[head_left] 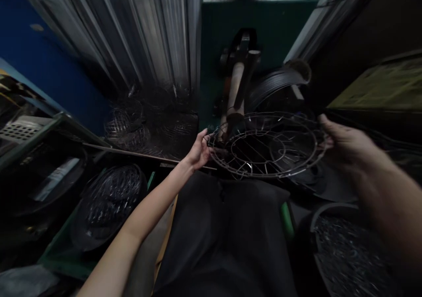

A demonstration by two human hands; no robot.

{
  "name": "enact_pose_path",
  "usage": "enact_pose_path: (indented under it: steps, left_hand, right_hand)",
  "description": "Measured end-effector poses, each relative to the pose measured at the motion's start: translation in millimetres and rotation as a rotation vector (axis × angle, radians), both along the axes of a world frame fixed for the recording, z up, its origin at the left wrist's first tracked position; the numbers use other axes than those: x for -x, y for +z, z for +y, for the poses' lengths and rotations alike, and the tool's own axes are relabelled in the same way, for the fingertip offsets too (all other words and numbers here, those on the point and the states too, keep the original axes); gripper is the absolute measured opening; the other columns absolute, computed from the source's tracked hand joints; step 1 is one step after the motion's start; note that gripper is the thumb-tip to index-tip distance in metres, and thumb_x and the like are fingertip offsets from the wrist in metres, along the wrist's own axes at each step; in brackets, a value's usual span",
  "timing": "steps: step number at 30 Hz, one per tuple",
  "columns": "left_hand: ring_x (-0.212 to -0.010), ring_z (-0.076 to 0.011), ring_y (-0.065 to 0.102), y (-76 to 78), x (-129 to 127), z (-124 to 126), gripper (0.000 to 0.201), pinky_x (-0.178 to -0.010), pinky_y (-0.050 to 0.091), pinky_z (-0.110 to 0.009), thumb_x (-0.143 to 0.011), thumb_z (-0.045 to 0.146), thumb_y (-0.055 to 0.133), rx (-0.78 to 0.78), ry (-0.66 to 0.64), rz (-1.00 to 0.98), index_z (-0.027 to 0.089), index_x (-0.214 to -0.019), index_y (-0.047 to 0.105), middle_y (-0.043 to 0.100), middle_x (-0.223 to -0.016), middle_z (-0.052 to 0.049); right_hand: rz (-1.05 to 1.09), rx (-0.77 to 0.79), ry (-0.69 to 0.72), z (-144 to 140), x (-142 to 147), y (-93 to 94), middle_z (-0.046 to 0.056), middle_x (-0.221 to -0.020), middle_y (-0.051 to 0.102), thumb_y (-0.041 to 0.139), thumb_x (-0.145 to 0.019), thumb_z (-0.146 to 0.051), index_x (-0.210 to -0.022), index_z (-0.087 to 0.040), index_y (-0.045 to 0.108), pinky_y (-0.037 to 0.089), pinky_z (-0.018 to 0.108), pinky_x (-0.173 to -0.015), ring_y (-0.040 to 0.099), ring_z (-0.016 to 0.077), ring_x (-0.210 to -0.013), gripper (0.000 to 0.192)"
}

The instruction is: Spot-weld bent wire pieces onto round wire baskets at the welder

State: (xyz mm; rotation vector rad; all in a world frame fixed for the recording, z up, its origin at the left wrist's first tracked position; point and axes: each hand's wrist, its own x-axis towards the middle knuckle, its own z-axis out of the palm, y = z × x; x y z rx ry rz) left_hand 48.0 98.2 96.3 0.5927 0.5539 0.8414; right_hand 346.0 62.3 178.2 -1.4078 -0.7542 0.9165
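A round wire frame, built of thin metal rings joined by short wires, is held nearly level above my lap. My left hand grips its left rim, thumb on top. On the opposite rim my right hand is closed, the fingers partly hidden behind the wires. Just beyond the frame stands a green machine with a pale rod-like arm reaching toward me. The frame's far left edge overlaps the end of that arm in view; I cannot tell whether they touch.
Right of the machine arm lies a coil of wire. A bucket at lower right holds many small metal pieces. At left, a green crate carries a dark basin of wire parts. Wire rings are piled by the corrugated sheet.
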Motion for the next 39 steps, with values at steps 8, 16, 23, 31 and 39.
enact_pose_path:
  steps: [8,16,23,31,39]
  left_hand:
    - [-0.064,-0.017,0.066,9.3,-8,-17,0.05,-0.05,0.045,-0.021,-0.081,0.05,0.044,-0.116,0.137,0.214,0.021,-0.121,0.048,0.07,-0.086,-0.005]
    - [-0.06,-0.0126,0.062,2.8,-8,-12,0.054,-0.054,0.045,-0.022,-0.077,0.054,0.05,-0.172,0.303,0.343,0.023,-0.121,0.046,0.067,-0.087,-0.002]
    - [-0.069,-0.0154,0.065,2.6,-4,-9,0.052,-0.06,0.049,-0.024,-0.08,0.055,0.051,-0.159,0.289,0.346,0.026,-0.123,0.044,0.066,-0.096,-0.003]
    - [-0.075,-0.0145,0.064,-2.7,-7,-4,0.04,-0.065,0.048,-0.025,-0.085,0.05,0.046,-0.209,0.319,0.362,0.026,-0.117,0.046,0.061,-0.097,-0.002]
    - [-0.079,-0.0175,0.067,-3.3,16,6,0.063,-0.084,0.046,-0.037,-0.075,0.034,0.06,-0.202,-0.099,0.21,0.024,-0.132,0.036,0.059,-0.117,-0.007]
  right_hand:
    - [-0.133,0.063,-0.216,-67,5,-74.2,-0.003,-0.059,0.058,0.079,-0.051,-0.054,-0.078,-0.018,0.062,0.044,0.023,-0.047,0.05,0.0093,-0.049,0.048]
    - [-0.444,0.003,-0.167,-115,18,-103.0,0.005,-0.097,0.067,0.07,-0.068,-0.045,-0.096,-0.018,0.065,0.047,0.039,-0.09,0.061,0.0195,-0.093,0.039]
    - [-0.284,0.161,0.016,-153,45,-135.8,0.004,-0.091,0.066,0.076,-0.063,-0.041,-0.095,-0.02,0.056,0.05,0.033,-0.076,0.062,0.017,-0.08,0.043]
    - [-0.23,0.156,-0.104,-154,81,-141.0,0.001,-0.078,0.064,0.076,-0.061,-0.046,-0.081,-0.018,0.061,0.05,0.031,-0.071,0.059,0.0157,-0.071,0.037]
    - [-0.388,0.083,-0.393,-129,55,-116.9,0.001,-0.073,0.064,0.077,-0.056,-0.043,-0.077,-0.018,0.067,0.045,0.032,-0.067,0.055,0.0162,-0.066,0.034]
